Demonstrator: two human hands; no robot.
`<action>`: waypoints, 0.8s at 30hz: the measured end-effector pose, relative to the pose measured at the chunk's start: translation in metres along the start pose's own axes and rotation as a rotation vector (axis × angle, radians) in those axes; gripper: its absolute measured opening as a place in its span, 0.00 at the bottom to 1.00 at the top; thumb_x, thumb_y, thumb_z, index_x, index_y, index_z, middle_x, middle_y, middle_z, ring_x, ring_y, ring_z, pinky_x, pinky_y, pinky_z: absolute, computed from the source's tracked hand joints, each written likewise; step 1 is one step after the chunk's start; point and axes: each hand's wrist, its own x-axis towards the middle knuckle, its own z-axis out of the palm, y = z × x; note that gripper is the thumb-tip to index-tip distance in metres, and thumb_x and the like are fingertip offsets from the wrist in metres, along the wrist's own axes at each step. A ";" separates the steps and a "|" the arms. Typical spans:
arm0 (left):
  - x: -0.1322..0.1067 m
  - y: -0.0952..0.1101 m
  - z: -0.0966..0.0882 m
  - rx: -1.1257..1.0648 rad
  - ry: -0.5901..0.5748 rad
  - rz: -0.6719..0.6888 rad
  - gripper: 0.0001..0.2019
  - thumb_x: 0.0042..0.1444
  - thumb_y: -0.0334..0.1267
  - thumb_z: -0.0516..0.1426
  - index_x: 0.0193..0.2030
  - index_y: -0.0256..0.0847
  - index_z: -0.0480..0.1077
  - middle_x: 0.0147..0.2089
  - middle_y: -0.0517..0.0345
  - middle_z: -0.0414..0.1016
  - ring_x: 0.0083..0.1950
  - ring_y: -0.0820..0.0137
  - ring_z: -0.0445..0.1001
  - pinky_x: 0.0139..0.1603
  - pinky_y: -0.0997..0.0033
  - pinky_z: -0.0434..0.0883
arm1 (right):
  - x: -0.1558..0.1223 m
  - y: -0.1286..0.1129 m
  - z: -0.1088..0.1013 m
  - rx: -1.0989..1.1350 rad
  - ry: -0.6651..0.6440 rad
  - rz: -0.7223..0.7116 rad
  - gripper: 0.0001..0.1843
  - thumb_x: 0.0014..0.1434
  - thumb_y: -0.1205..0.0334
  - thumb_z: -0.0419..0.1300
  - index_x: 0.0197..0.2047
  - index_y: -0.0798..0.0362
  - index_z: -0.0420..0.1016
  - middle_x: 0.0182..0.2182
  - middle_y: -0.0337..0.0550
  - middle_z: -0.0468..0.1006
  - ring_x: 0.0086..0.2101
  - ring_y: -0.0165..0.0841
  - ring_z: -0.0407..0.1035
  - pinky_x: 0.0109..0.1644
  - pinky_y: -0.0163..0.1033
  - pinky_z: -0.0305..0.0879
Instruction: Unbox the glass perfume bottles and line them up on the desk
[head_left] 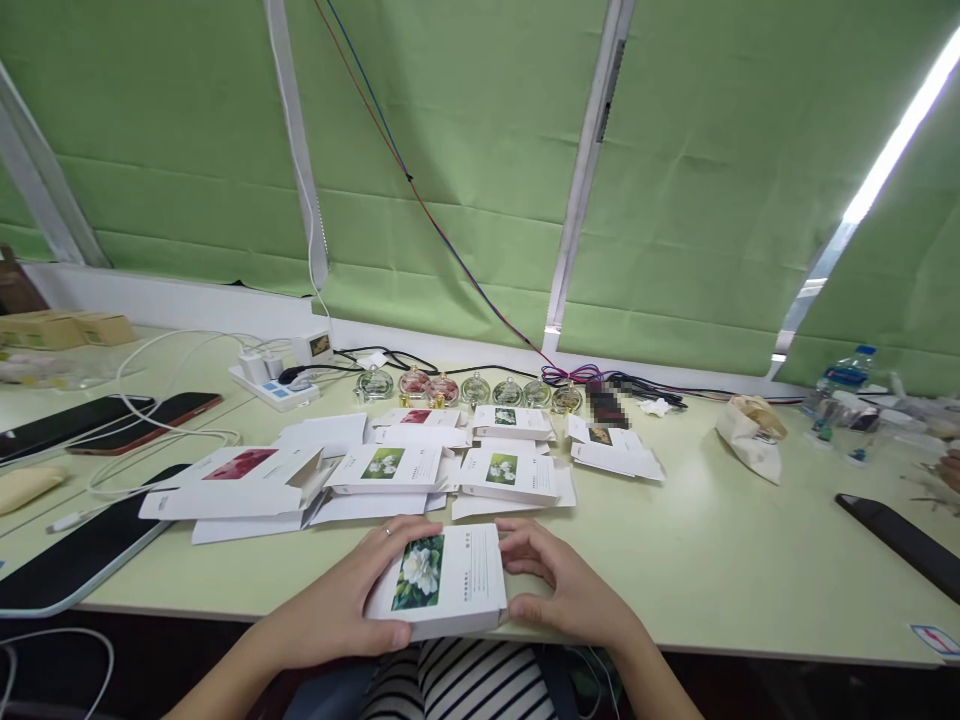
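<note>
A white cardboard box (450, 580) with a picture of a white flower lies lengthwise above the table's front edge. Its left end is gripped by my left hand (352, 590), thumb along the near side and fingers over the far side. At the right end, my right hand (559, 580) curls its fingertips and thumb against the box's corners. Beyond it are several opened flat boxes, among them one with white flowers (386, 466), another like it (508, 472) and a large one with a red picture (232, 480). Several round glass bottles (476, 388) stand in a row behind.
At left are a power strip (274, 390), white cables and a dark tablet (90, 540). A cloth pouch (754, 435), a plastic bottle (847, 372) and a black phone (904, 535) are on the right. Coloured wires (574, 375) run along the back.
</note>
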 end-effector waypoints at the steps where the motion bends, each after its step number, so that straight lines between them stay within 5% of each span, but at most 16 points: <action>1: 0.000 0.000 0.000 0.000 -0.002 -0.001 0.40 0.46 0.59 0.57 0.64 0.52 0.49 0.65 0.55 0.51 0.65 0.52 0.50 0.63 0.53 0.51 | 0.000 0.000 0.000 -0.010 0.000 0.007 0.20 0.49 0.61 0.65 0.46 0.51 0.67 0.58 0.47 0.58 0.51 0.36 0.64 0.56 0.43 0.60; 9: 0.000 0.002 0.000 -0.033 -0.010 0.032 0.39 0.45 0.58 0.58 0.63 0.52 0.50 0.64 0.54 0.53 0.63 0.53 0.53 0.63 0.54 0.51 | 0.002 -0.004 0.011 -0.258 0.094 -0.002 0.16 0.48 0.67 0.62 0.42 0.49 0.67 0.51 0.42 0.66 0.47 0.33 0.65 0.50 0.38 0.63; 14: -0.001 0.002 0.000 -0.070 -0.009 0.066 0.39 0.46 0.58 0.57 0.63 0.51 0.51 0.63 0.53 0.54 0.62 0.54 0.54 0.62 0.53 0.52 | -0.006 -0.007 0.013 -0.405 0.054 -0.020 0.18 0.52 0.62 0.60 0.46 0.49 0.63 0.60 0.45 0.55 0.59 0.38 0.50 0.61 0.43 0.49; 18: -0.002 0.005 -0.001 -0.090 -0.008 0.104 0.39 0.45 0.58 0.58 0.62 0.49 0.52 0.61 0.51 0.56 0.61 0.54 0.56 0.61 0.54 0.54 | -0.005 -0.008 0.025 -0.394 0.036 0.027 0.29 0.46 0.57 0.64 0.49 0.51 0.59 0.60 0.50 0.53 0.59 0.42 0.48 0.61 0.46 0.49; 24: -0.004 0.000 0.000 -0.214 0.014 0.058 0.40 0.47 0.64 0.52 0.64 0.49 0.49 0.66 0.51 0.50 0.65 0.52 0.50 0.64 0.52 0.49 | 0.001 -0.026 0.039 -0.571 0.039 0.119 0.42 0.35 0.67 0.65 0.56 0.53 0.57 0.54 0.52 0.61 0.55 0.49 0.52 0.60 0.51 0.49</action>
